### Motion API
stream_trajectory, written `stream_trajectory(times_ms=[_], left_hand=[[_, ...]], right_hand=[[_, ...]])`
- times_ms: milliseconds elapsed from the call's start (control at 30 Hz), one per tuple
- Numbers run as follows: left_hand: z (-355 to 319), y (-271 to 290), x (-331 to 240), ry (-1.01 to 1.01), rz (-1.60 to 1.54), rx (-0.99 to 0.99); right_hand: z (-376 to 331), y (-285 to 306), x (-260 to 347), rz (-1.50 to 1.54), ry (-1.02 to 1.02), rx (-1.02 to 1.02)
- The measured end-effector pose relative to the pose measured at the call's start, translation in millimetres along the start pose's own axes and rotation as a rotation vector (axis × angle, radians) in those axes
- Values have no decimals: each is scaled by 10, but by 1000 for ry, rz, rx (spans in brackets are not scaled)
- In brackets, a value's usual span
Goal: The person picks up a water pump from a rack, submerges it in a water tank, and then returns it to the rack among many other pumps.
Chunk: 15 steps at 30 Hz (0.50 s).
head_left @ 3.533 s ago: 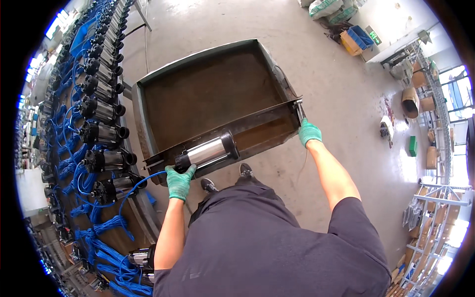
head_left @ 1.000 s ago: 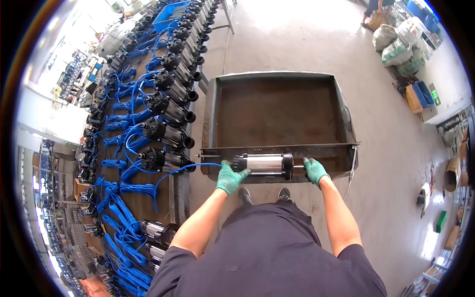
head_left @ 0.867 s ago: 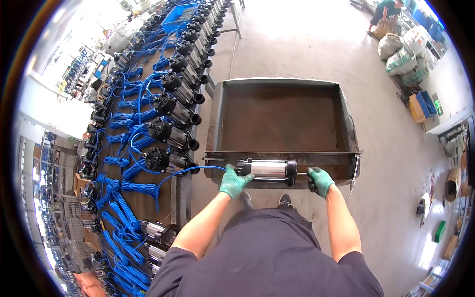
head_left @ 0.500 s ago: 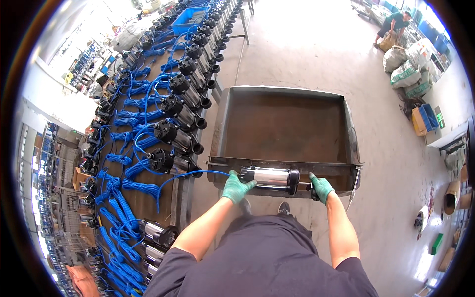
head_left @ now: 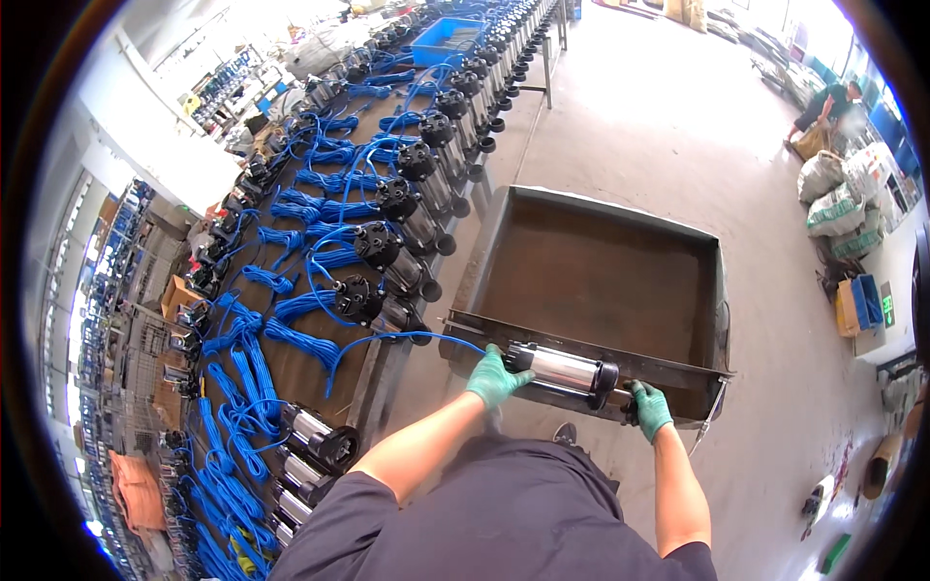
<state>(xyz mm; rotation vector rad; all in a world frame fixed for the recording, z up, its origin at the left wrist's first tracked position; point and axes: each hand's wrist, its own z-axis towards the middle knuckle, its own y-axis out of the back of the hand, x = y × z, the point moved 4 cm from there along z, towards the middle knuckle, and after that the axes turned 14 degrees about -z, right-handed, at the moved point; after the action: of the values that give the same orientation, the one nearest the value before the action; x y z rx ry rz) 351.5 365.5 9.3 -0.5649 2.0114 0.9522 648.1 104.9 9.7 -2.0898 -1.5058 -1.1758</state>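
Note:
A submersible pump [head_left: 562, 369], a silver cylinder with black ends, lies across the near end of a metal tank [head_left: 605, 200] that holds brownish liquid. My left hand [head_left: 500, 378], in a green glove, grips the pump's black left end, where a blue cable [head_left: 417, 335] runs off to the left-hand table. At the pump's other end, my gloved right hand [head_left: 649, 408] is closed round a small dark piece [head_left: 631, 411]. What that piece is, and whether it is joined to the pump, I cannot make out.
Rows of similar pumps [head_left: 397, 259] and coiled blue cables [head_left: 302, 346] cover the long table to my left. A blue bin [head_left: 448, 43] stands at its far part. A person [head_left: 823, 108] bends over sacks [head_left: 835, 211] at the far right.
The view has swung, so the table, tank and pump sit farther right and the pump looks tilted, its right end lower. Both hands keep their places on it.

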Motion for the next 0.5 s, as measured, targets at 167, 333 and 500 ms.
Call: stream_trajectory(times_ms=[167, 333, 500], left_hand=[[216, -84, 506, 12, -7, 2], [247, -46, 741, 80, -208, -12], [31, -92, -101, 56, 34, 33]], right_hand=[[-65, -149, 140, 47, -105, -50], [-444, -129, 488, -993, 929, -321], [-286, 157, 97, -219, 247, -23]])
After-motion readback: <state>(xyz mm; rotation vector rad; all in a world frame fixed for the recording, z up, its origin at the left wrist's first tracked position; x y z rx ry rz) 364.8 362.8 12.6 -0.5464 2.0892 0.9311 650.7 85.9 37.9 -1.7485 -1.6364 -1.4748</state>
